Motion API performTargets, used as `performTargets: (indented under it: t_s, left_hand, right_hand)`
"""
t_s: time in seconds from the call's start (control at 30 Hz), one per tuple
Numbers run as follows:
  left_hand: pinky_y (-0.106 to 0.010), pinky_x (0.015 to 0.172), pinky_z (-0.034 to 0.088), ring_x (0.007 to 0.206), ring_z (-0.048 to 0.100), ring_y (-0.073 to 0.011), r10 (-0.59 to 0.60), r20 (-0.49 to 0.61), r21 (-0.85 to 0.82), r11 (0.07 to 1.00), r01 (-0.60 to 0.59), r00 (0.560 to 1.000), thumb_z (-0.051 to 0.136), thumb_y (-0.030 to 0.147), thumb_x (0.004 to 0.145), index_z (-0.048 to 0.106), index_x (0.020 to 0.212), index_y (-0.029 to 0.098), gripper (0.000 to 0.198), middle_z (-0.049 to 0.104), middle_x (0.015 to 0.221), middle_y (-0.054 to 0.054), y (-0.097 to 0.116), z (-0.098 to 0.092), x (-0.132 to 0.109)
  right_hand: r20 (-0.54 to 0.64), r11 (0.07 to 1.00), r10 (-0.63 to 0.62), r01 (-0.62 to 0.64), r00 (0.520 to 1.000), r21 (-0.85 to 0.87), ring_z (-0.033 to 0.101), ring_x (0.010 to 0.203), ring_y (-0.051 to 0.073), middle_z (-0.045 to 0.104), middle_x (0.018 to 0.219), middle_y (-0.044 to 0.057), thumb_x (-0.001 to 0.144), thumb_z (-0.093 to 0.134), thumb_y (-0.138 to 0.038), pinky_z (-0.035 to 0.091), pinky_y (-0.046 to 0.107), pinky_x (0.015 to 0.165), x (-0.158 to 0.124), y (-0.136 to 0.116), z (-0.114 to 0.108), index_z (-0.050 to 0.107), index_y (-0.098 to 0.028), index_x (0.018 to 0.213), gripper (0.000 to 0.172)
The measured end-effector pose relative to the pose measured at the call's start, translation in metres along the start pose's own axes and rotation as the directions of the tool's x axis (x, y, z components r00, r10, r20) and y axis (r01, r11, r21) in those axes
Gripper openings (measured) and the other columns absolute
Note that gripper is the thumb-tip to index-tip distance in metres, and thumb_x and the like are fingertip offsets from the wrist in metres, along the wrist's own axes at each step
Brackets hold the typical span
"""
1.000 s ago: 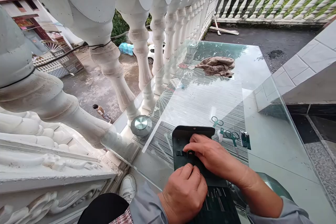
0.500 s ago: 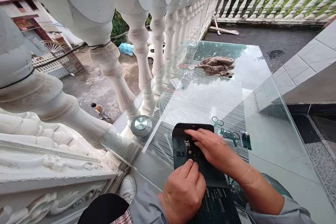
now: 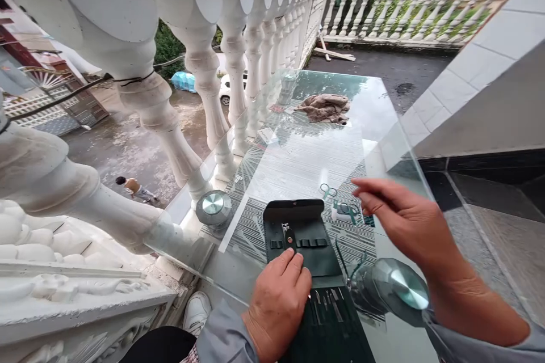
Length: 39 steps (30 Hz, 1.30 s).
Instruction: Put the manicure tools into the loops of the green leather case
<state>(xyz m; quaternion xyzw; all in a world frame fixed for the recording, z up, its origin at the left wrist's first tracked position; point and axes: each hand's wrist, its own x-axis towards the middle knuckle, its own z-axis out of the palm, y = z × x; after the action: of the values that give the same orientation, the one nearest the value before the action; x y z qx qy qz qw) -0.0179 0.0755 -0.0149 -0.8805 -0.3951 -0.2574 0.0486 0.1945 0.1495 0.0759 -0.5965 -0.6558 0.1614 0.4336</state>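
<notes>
A dark green manicure case point(image 3: 315, 272) lies unfolded on the glass table. Its upper panel has elastic loops; a nail clipper point(image 3: 289, 233) with a black handle sits in one. Slim metal tools point(image 3: 326, 305) are in the lower panel. My left hand point(image 3: 279, 300) is closed on the case, fingertips at the clipper's lower end, thumb hidden. My right hand point(image 3: 409, 227) is raised over the table, open, fingers pointing left, close to a larger nail clipper point(image 3: 368, 219) partly hidden behind it. Scissors point(image 3: 327, 190), another pair of scissors point(image 3: 349, 211) and nippers point(image 3: 351, 261) lie nearby.
The glass tabletop point(image 3: 383, 153) carries a crumpled brown cloth point(image 3: 324, 108) at its far end. Faceted round metal caps stand at the left edge point(image 3: 213, 207) and at the right point(image 3: 400, 289). A white balustrade point(image 3: 162, 125) runs along the left; a person point(image 3: 134, 188) is in the yard below.
My right hand has left the case and moved right, over the loose tools. My left hand stays on the case. The view has turned somewhat to the right.
</notes>
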Motion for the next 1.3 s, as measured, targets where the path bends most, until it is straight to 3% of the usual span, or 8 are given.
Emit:
performTargets:
  t_s: [0.13, 0.27, 0.4, 0.6, 0.7, 0.8, 1.0, 1.3]
  left_hand:
    - [-0.035, 0.090, 0.053, 0.104, 0.059, -0.0185, 0.071, -0.155, -0.154, 0.984, -0.095, 0.985, 0.031, 0.015, 0.096, 0.062, 0.096, 0.011, 0.031, 0.067, 0.103, -0.010, 0.011, -0.016, 0.002]
    - [-0.033, 0.091, 0.052, 0.098, 0.062, -0.0188, 0.213, -0.358, -0.218, 0.928, -0.303, 0.909, 0.045, 0.013, 0.091, 0.064, 0.091, 0.011, 0.019, 0.069, 0.095, -0.008, 0.031, -0.012, -0.005]
    - [-0.034, 0.092, 0.050, 0.093, 0.064, -0.0190, 0.422, -0.314, -0.123, 0.870, -0.478, 0.850, 0.058, 0.020, 0.086, 0.064, 0.085, 0.012, 0.010, 0.069, 0.093, -0.006, 0.052, 0.009, -0.018]
    - [-0.039, 0.094, 0.046, 0.107, 0.058, -0.0226, 0.525, -0.106, -0.029, 0.847, -0.531, 0.844, 0.054, 0.026, 0.089, 0.061, 0.100, 0.014, 0.018, 0.064, 0.113, -0.009, 0.061, 0.016, -0.025]
    - [-0.040, 0.095, 0.044, 0.107, 0.058, -0.0228, 0.567, -0.021, -0.006, 0.823, -0.567, 0.823, 0.053, 0.028, 0.090, 0.058, 0.108, 0.012, 0.024, 0.060, 0.120, -0.013, 0.059, 0.012, -0.024]
    - [-0.038, 0.094, 0.044, 0.103, 0.059, -0.0221, 0.568, -0.031, -0.026, 0.822, -0.569, 0.822, 0.053, 0.030, 0.090, 0.058, 0.108, 0.012, 0.026, 0.061, 0.118, -0.012, 0.059, 0.013, -0.027]
    - [-0.036, 0.090, 0.045, 0.095, 0.061, -0.0196, 0.573, -0.014, -0.053, 0.818, -0.572, 0.820, 0.054, 0.034, 0.089, 0.059, 0.103, 0.013, 0.026, 0.062, 0.114, -0.011, 0.061, 0.019, -0.031]
    - [-0.033, 0.088, 0.048, 0.093, 0.060, -0.0180, 0.529, -0.065, -0.075, 0.843, -0.533, 0.846, 0.057, 0.033, 0.087, 0.059, 0.098, 0.015, 0.020, 0.065, 0.106, -0.008, 0.063, 0.023, -0.032]
  right_hand:
    - [-0.243, 0.975, 0.207, -0.178, 0.948, 0.136, 0.055, 0.057, 0.011, 0.063, 0.078, 0.002, 0.077, 0.062, -0.036, 0.052, 0.030, 0.060, -0.007, -0.008, -0.023, 0.064, -0.022, 0.107, 0.033]
    - [-0.249, 0.939, 0.286, -0.219, 0.926, 0.264, 0.058, 0.069, 0.014, 0.064, 0.088, 0.004, 0.075, 0.062, -0.038, 0.053, 0.032, 0.065, -0.013, -0.001, -0.024, 0.062, -0.019, 0.110, 0.039]
    - [-0.217, 0.949, 0.304, -0.275, 0.928, 0.154, 0.060, 0.082, 0.017, 0.065, 0.096, 0.006, 0.077, 0.057, -0.038, 0.050, 0.035, 0.074, -0.020, 0.012, -0.023, 0.064, -0.019, 0.104, 0.034]
    - [0.097, 0.885, 0.396, -0.351, 0.913, -0.307, 0.058, 0.063, 0.017, 0.066, 0.068, 0.000, 0.081, 0.048, -0.037, 0.042, 0.029, 0.061, -0.064, 0.039, -0.006, 0.061, -0.022, 0.075, 0.021]
    - [0.087, 0.830, 0.359, -0.275, 0.929, -0.485, 0.058, 0.063, 0.018, 0.065, 0.068, 0.001, 0.082, 0.048, -0.039, 0.037, 0.028, 0.058, -0.083, 0.046, 0.007, 0.059, -0.022, 0.077, 0.021]
    - [0.061, 0.782, 0.271, -0.182, 0.961, -0.596, 0.058, 0.063, 0.019, 0.064, 0.070, 0.003, 0.083, 0.050, -0.041, 0.035, 0.029, 0.057, -0.088, 0.044, 0.018, 0.057, -0.021, 0.079, 0.021]
    - [0.090, 0.730, 0.274, -0.146, 0.958, -0.667, 0.059, 0.064, 0.019, 0.065, 0.073, 0.004, 0.082, 0.049, -0.024, 0.033, 0.028, 0.055, -0.079, 0.042, 0.025, 0.058, -0.021, 0.084, 0.010]
    - [0.021, 0.737, 0.410, -0.318, 0.912, -0.596, 0.058, 0.059, 0.018, 0.065, 0.063, 0.001, 0.074, 0.047, -0.021, 0.033, 0.027, 0.055, -0.072, 0.046, 0.024, 0.062, -0.021, 0.086, 0.019]
